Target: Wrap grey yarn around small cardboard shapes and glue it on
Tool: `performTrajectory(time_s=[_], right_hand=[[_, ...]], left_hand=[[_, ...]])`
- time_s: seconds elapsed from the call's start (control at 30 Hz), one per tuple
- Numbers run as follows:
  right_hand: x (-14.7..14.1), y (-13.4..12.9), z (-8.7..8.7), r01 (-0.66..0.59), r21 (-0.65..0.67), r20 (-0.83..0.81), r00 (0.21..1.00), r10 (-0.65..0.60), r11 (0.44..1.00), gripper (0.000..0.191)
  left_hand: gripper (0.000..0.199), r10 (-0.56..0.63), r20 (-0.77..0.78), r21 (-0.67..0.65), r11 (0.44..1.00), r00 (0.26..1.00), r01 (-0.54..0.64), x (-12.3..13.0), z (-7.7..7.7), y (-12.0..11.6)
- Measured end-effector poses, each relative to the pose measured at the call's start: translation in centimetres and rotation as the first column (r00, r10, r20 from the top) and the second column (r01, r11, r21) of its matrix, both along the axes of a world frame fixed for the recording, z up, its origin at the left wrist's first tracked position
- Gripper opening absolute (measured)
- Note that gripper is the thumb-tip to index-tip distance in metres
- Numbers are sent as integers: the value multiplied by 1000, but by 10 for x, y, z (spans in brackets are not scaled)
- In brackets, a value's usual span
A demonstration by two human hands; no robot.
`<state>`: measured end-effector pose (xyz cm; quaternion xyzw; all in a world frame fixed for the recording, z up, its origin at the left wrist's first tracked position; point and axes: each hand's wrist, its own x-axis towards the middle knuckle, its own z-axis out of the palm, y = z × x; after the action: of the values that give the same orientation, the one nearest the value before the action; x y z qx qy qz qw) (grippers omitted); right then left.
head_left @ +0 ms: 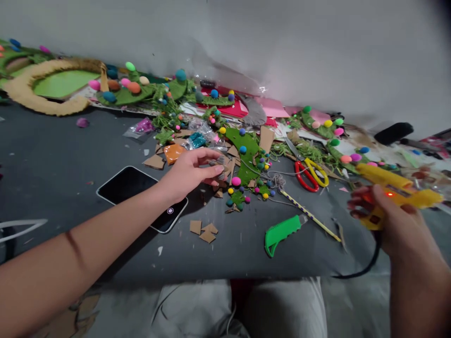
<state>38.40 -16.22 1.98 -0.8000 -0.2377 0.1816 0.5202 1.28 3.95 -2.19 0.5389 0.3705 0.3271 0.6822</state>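
My left hand is closed on a small piece of grey yarn, partly hidden by the fingers. Close by lie cardboard scraps and a green felt shape dotted with colourful pompoms. Over at the right, my right hand grips a yellow hot glue gun with its red light on and a black cord hanging below. Between the hands are a tangle of grey yarn, a yellow patterned pencil, a green utility knife and red-and-yellow-handled scissors.
A smartphone lies under my left forearm. At the far left rests a beige fabric-covered ring with a gap. Green pompom-covered pieces, bags of beads and coloured paper crowd the back along the wall. Cardboard bits lie near the front.
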Motion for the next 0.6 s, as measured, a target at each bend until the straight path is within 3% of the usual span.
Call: performTrajectory(time_s=[0.07, 0.13, 0.2, 0.27, 0.33, 0.4, 0.5, 0.6], right_hand=[[-28, 19, 9, -180, -24, -124, 977, 176, 983, 41], [-57, 45, 16, -404, -11, -241, 889, 389, 915, 33], [-84, 73, 18, -518, 47, -220, 828, 515, 854, 31], [-106, 100, 14, -651, 40, -187, 740, 646, 758, 37], [-120, 118, 5, -685, 49, -185, 709, 680, 727, 41], [-124, 126, -7, -666, 99, -197, 715, 670, 740, 39], [-119, 121, -23, -656, 124, -192, 720, 667, 745, 30], [-111, 110, -30, -681, 39, -145, 720, 678, 731, 29]], left_hand=[[34, -5, -3, 6, 1000, 1000, 5, 0, 1, 0], [33, -8, -3, 15, 1000, 1000, 8, 0, 1, 2], [34, -3, -8, 23, 1000, 1000, 3, -1, 0, 4], [35, 13, -17, 24, 1000, 1000, -12, -1, -2, 6], [36, 31, -26, 18, 999, 999, -31, -2, -4, 7], [36, 44, -26, 5, 999, 999, -44, -2, -5, 8], [33, 32, -20, -9, 999, 999, -33, -2, -5, 8], [31, 30, -28, -11, 999, 999, -30, -1, -5, 8]])
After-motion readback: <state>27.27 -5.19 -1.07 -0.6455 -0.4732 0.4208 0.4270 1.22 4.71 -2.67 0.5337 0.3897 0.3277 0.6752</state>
